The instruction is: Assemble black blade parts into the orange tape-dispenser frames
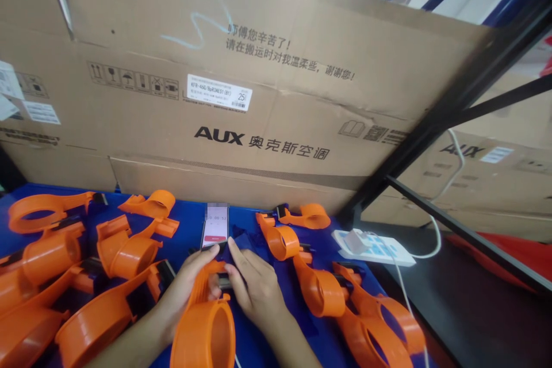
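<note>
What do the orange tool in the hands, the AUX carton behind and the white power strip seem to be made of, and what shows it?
Orange tool: probably moulded plastic, smooth and slightly glossy, from its even colour and soft highlights.
AUX carton: cardboard, matte brown, creased and printed.
White power strip: likely hard plastic, from its uniform white casing; blur leaves the finish uncertain.

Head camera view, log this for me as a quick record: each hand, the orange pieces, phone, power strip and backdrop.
Left hand: grips one orange ringed piece
Right hand: fingers at that piece's upper end; exact grip unclear
Other orange pieces: grouped on both sides of the hands
Surface: blue tabletop
Phone: beyond the hands, screen lit
Power strip: white, at picture right, cables attached
Backdrop: large carton printed AUX
</note>
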`<state>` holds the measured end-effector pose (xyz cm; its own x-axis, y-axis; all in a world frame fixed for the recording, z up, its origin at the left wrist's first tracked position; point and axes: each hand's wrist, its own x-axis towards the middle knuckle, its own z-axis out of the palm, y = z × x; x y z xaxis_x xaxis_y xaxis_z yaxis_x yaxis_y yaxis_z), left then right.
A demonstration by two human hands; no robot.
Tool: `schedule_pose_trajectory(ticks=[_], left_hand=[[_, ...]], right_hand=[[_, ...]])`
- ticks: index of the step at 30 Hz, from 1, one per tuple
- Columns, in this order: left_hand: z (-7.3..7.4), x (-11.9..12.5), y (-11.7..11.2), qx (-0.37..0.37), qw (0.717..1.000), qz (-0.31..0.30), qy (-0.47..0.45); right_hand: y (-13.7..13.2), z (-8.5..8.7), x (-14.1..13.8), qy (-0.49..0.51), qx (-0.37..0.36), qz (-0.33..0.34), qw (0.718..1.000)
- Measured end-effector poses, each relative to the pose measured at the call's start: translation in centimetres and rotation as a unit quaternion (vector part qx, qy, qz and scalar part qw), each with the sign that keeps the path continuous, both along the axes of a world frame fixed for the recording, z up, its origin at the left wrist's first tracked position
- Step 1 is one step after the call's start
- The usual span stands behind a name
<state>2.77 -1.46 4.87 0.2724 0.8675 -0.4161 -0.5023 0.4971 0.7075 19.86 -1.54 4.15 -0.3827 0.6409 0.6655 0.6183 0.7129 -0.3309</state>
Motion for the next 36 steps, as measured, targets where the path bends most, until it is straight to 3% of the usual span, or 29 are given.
schedule_pose_trajectory(ticks=[3,7,12,15,17,20,23,30,36], left_hand=[[-0.6,0.2,0.1,0.073,0.997,0.036,0.013],[-1.3,0.1,0.4,0.160,0.985,0.039,0.056],[-1.4,-0.2,0.7,0.168,0.983,0.033,0.064],[-1.1,-0.3,0.7,0.167,0.984,0.011,0.065],[-0.7,-0.4,0.5,0.163,0.985,0.001,0.062],[-0.4,-0.4,0.3,0.147,0.988,0.020,0.051],[-0.5,-0.4,0.4,0.133,0.989,0.028,0.059],[-0.7,-0.1,0.4,0.126,0.989,0.029,0.072],[-0.9,0.0,0.2,0.132,0.988,0.030,0.079]], right_hand=[[0.0,0.3,0.1,0.020,-0.002,-0.005,1.000],[0.0,0.8,0.3,0.028,0.022,-0.013,0.999],[0.0,1.1,0.3,0.003,0.010,-0.005,1.000],[0.1,1.6,0.8,0.054,-0.024,-0.007,0.998],[0.2,2.0,1.3,0.109,-0.038,-0.051,0.992],[0.6,2.6,2.3,0.170,-0.046,-0.173,0.969],[1.1,2.7,3.1,0.154,-0.088,-0.253,0.951],[2.0,1.0,3.9,-0.036,-0.142,-0.327,0.934],[2.6,-0.2,4.4,-0.011,-0.126,-0.328,0.936]])
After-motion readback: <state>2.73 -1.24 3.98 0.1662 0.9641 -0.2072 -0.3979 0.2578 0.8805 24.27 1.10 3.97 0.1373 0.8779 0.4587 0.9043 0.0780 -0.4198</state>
